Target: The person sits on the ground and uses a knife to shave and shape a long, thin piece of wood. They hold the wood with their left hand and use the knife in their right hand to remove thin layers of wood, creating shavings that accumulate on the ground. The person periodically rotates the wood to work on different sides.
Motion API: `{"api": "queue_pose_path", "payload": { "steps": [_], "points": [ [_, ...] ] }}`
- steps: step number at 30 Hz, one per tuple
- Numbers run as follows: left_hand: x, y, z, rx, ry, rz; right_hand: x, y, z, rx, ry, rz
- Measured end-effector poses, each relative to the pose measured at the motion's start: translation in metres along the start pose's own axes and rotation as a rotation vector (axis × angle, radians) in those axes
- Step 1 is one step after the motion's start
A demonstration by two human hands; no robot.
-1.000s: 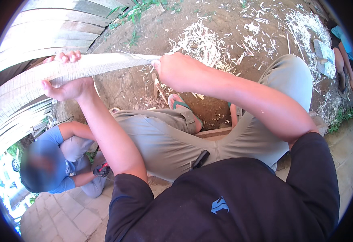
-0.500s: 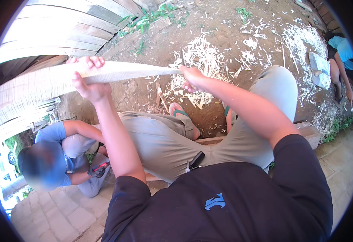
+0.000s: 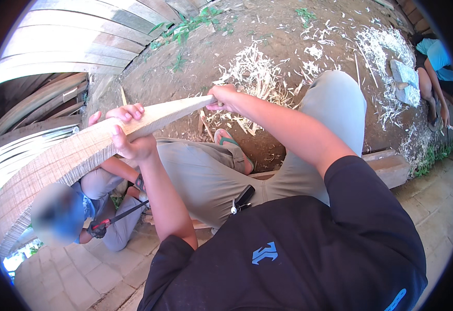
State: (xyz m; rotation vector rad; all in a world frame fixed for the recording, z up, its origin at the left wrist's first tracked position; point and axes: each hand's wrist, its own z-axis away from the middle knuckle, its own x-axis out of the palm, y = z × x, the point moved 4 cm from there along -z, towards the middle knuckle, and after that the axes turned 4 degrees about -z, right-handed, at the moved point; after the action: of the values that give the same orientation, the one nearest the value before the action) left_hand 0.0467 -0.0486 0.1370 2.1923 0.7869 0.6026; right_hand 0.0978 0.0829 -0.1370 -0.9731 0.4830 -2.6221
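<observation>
A long, wide, pale woven strip (image 3: 76,150) runs from the lower left up to a narrow tip at the middle of the view. My left hand (image 3: 125,132) grips it from below, fingers curled over its upper edge. My right hand (image 3: 225,97) is closed on the strip's pointed end. Both arms are stretched out over my knees in grey trousers (image 3: 205,171). One foot in a green sandal (image 3: 231,147) rests on the dirt under the strip.
Pale shavings (image 3: 257,72) litter the brown dirt ahead. Curved wooden planks (image 3: 71,46) stand at the upper left. A crouching person in blue (image 3: 66,215) holds a dark tool at the lower left. Another person in turquoise (image 3: 436,67) sits at the far right beside a flat stone (image 3: 405,80).
The strip has swung lower and more steeply tilted, its tip now pointing up to the right. My right hand moved right along it toward the tip; my left hand dropped lower.
</observation>
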Motion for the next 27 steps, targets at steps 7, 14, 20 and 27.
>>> {"api": "queue_pose_path", "payload": {
  "steps": [7, 14, 20, 27],
  "points": [
    [-0.002, 0.037, -0.013, 0.061, -0.021, 0.016, 0.027, -0.026, 0.029, -0.048, -0.124, -0.033],
    [0.031, 0.023, 0.011, 0.268, -0.017, -0.246, 0.01, -0.059, 0.025, -0.195, -0.114, 0.024],
    [0.041, 0.008, 0.064, 0.31, -0.104, -0.305, -0.018, -0.036, 0.013, -0.199, 0.038, 0.06],
    [0.055, -0.003, 0.109, 0.268, -0.372, -0.209, -0.053, -0.011, -0.001, -0.359, 0.313, 0.141]
  ]
}}
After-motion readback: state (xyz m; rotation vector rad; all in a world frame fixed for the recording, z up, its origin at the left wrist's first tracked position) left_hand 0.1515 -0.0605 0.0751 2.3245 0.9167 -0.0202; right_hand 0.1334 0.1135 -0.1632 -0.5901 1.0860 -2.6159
